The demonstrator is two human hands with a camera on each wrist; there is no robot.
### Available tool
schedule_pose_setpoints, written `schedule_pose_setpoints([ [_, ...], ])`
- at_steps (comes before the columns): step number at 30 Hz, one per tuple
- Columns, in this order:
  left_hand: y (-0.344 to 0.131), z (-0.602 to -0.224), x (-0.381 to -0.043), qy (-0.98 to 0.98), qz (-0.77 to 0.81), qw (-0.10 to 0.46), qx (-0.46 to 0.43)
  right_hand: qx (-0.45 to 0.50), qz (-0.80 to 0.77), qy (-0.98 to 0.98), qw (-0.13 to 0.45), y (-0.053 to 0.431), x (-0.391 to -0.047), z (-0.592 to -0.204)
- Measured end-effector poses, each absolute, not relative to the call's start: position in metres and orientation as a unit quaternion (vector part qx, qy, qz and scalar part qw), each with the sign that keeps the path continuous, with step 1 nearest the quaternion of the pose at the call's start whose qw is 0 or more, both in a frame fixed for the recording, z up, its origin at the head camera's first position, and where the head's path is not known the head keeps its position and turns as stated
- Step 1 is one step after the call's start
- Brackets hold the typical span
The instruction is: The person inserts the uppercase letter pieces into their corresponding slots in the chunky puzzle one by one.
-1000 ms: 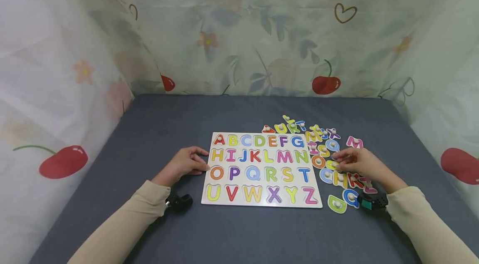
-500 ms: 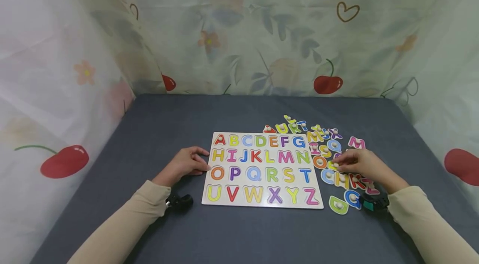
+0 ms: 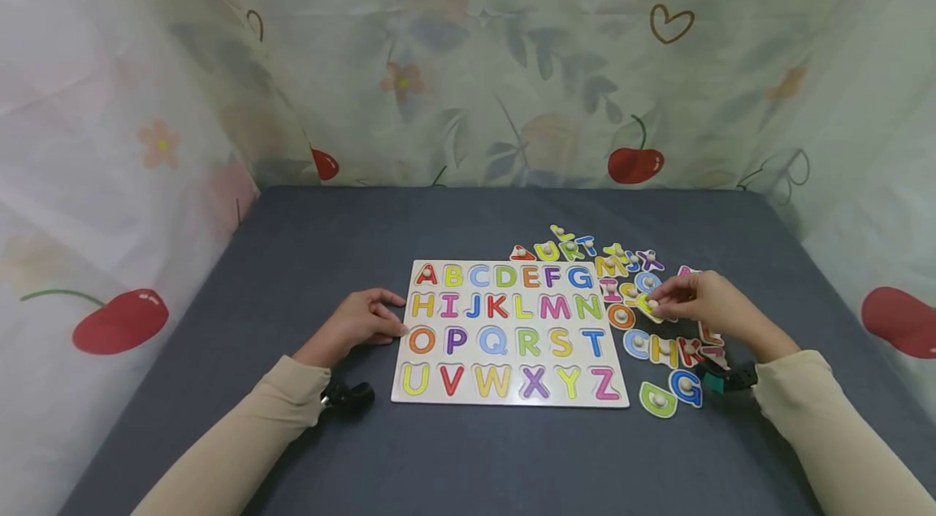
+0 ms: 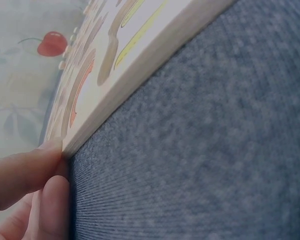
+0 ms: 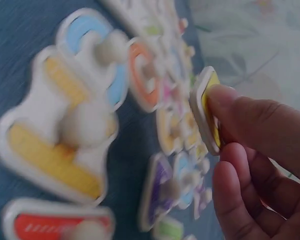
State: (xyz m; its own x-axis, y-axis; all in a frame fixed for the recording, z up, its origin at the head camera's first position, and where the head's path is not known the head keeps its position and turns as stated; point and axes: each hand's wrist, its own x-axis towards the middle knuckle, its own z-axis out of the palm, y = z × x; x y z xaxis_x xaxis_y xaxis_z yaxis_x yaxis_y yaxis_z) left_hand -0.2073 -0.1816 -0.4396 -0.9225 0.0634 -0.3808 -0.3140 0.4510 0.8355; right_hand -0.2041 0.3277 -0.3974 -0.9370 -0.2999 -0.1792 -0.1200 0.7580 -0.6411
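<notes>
My right hand (image 3: 712,306) pinches a yellow letter puzzle piece (image 5: 205,110) between thumb and fingertips. In the right wrist view the piece is tilted edge-on, so its letter cannot be read. My left hand (image 3: 354,321) touches the left edge of the white alphabet board (image 3: 512,400), its thumb at the corner of the rim in the left wrist view. Printed letter recesses run in rows across the board, and a red A piece (image 3: 426,275) sits in the first one. Loose letter pieces lie under and around my right hand, including a yellow H (image 3: 664,351).
A green D (image 3: 658,400) and a blue G (image 3: 686,388) lie nearest me, right of the board. Several more knobbed letters, such as a blue T (image 3: 585,244), are scattered along its top right corner. A printed curtain (image 3: 483,93) hangs behind the dark tabletop (image 3: 329,240).
My right hand has taken hold of the yellow piece and moved it slightly up and away from me, uncovering a red piece beneath the hand. My left hand stays at the board's edge.
</notes>
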Motion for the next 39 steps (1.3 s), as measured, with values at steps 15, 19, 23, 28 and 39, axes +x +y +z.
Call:
schedule_pose_setpoints([
  [15,-0.182,-0.436,-0.205,0.837,0.506,0.189,-0.085,-0.131,-0.373,0.915,0.081,0.237,-0.234,-0.361],
  [19,-0.182,-0.437,-0.206,0.836,0.509,0.189,-0.079,-0.147,-0.384,0.909,0.076,0.208,-0.245,-0.359],
  [23,-0.182,-0.439,-0.206,0.834,0.513,0.188,-0.074,-0.160,-0.392,0.903,0.072,0.178,-0.253,-0.362],
  [28,-0.182,-0.441,-0.207,0.835,0.512,0.187,-0.073,-0.172,-0.411,0.891,0.087,0.140,-0.264,-0.371],
  [39,-0.182,-0.442,-0.208,0.836,0.514,0.180,-0.069,-0.143,-0.440,0.882,0.094,0.077,-0.276,-0.400],
])
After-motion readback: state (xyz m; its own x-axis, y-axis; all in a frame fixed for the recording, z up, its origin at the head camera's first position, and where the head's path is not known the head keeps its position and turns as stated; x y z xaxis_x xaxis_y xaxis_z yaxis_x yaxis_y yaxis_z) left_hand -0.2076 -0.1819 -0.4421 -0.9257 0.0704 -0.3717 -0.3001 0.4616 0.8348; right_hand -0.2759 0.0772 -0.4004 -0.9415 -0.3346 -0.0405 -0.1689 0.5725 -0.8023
